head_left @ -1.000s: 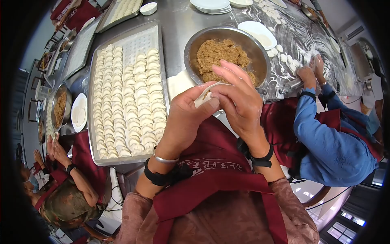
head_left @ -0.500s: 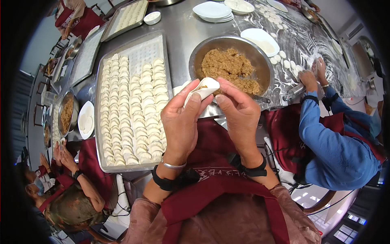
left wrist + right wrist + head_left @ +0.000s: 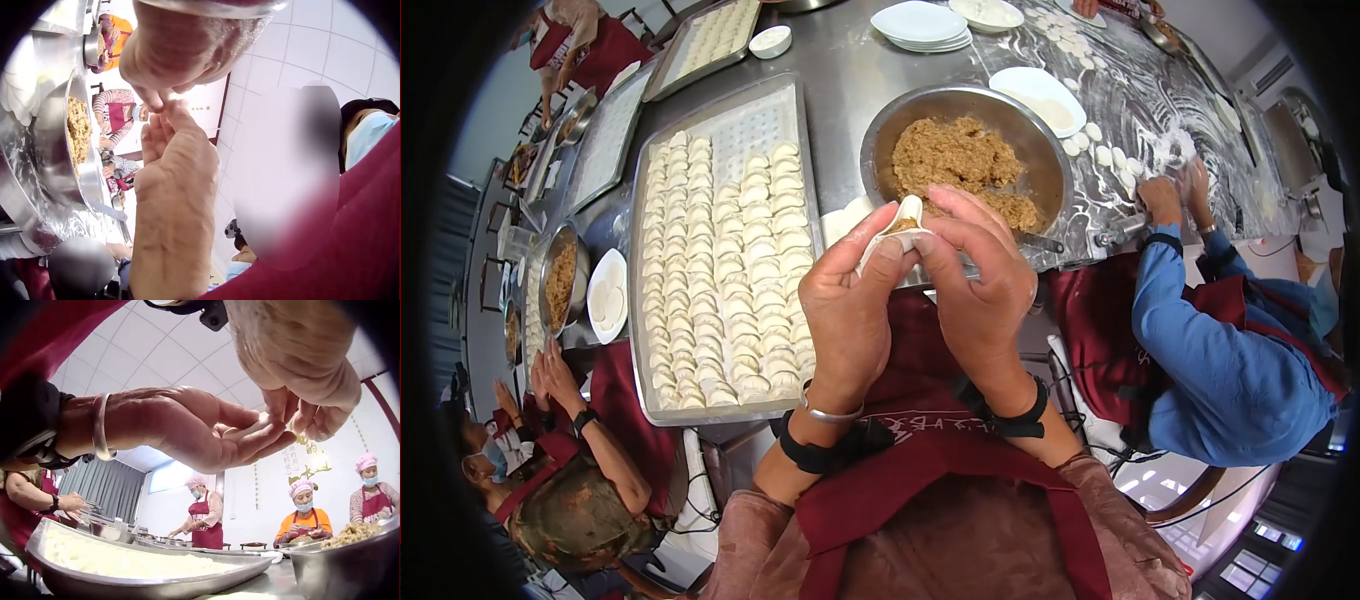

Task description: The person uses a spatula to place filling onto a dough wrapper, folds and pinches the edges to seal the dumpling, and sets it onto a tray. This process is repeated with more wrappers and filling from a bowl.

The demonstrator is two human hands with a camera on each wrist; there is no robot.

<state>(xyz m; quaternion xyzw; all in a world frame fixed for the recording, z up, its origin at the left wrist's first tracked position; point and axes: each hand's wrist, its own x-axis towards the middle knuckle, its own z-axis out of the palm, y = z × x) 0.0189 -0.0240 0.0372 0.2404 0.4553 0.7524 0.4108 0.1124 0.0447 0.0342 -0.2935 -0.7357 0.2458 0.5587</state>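
Between both hands is a dumpling wrapper (image 3: 908, 212), its far edge standing up and a bit of brown filling showing inside. My left hand (image 3: 848, 305) holds its left side, thumb on the near edge and fingers behind. From the right, my right hand (image 3: 982, 280) pinches the near edge, thumb beside the left thumb and fingers reaching over the far side. In the left wrist view the left hand (image 3: 190, 50) meets the right hand (image 3: 178, 162) at the fingertips. The right wrist view shows a pale sliver of wrapper (image 3: 250, 428) in the left fingers.
A metal tray (image 3: 640, 330) with rows of dumplings lies left of the hands. Just beyond them stands a steel bowl (image 3: 1055, 150) of filling. White plates (image 3: 920, 22) are stacked farther back. At the right, a person in blue sleeves (image 3: 1200, 350) works on the floured table.
The right fingers have moved in from the wrapper's right edge to its near edge beside the left thumb. The wrapper has turned from lying slanted to folded, with its tip pointing away.
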